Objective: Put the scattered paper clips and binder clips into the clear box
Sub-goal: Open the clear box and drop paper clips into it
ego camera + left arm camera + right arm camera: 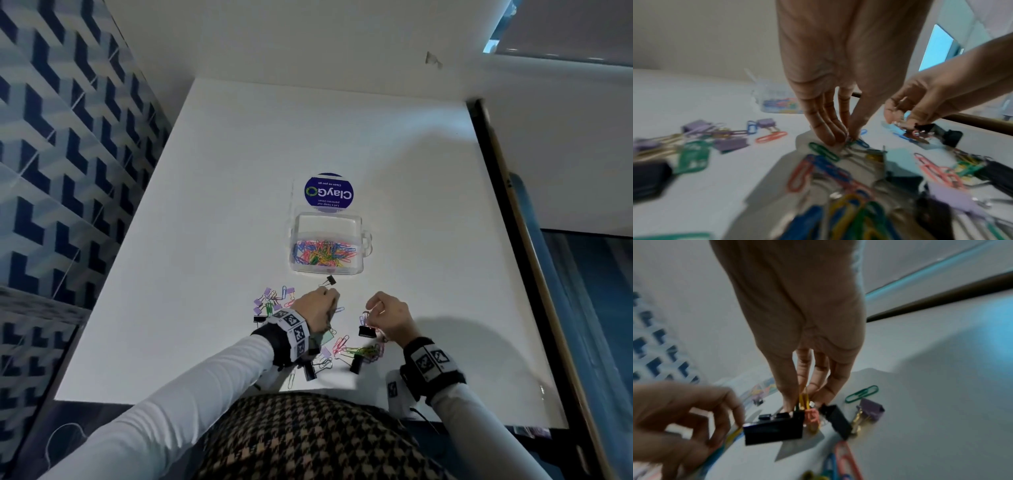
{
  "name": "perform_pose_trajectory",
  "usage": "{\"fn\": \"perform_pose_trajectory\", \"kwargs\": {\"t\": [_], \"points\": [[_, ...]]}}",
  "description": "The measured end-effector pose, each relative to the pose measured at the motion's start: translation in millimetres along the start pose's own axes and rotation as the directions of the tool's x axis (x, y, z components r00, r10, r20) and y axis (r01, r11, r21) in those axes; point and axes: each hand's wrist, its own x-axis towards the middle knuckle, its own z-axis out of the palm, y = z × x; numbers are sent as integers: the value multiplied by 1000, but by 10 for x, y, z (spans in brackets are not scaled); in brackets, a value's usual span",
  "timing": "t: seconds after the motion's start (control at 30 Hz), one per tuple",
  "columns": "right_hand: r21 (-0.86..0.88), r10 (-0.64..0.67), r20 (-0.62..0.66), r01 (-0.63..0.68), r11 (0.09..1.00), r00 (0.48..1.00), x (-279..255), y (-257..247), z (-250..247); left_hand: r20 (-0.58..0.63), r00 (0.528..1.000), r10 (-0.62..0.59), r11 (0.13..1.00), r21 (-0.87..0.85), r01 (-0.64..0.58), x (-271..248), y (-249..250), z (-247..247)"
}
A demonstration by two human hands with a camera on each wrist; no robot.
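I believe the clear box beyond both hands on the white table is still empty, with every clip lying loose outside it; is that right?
Not quite: the head view shows the clear box already holding a layer of coloured paper clips. It does sit beyond both hands on the white table, with many clips loose outside.

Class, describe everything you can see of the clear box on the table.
The clear box looks like see-through plastic, rectangular with rounded corners and a small tab on its right side. It stands open and upright on the white table, just in front of a round blue sticker. Coloured paper clips lie heaped inside. Neither hand touches it.
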Motion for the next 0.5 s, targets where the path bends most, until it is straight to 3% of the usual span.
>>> {"fn": "perform_pose_trajectory", "kwargs": {"t": [0.17, 0.33, 0.5], "points": [[170, 86, -8, -83, 982, 996, 64, -6, -48, 20, 998, -66, 998, 21, 66, -29, -161, -118], [297, 54, -45, -38, 954, 998, 101, -72, -66, -8, 999, -42, 999, -2, 42, -7, -125, -122], [530, 13, -16, -3, 848, 1000, 115, -102, -85, 21, 998, -58, 997, 48, 57, -27, -94, -137]]}}
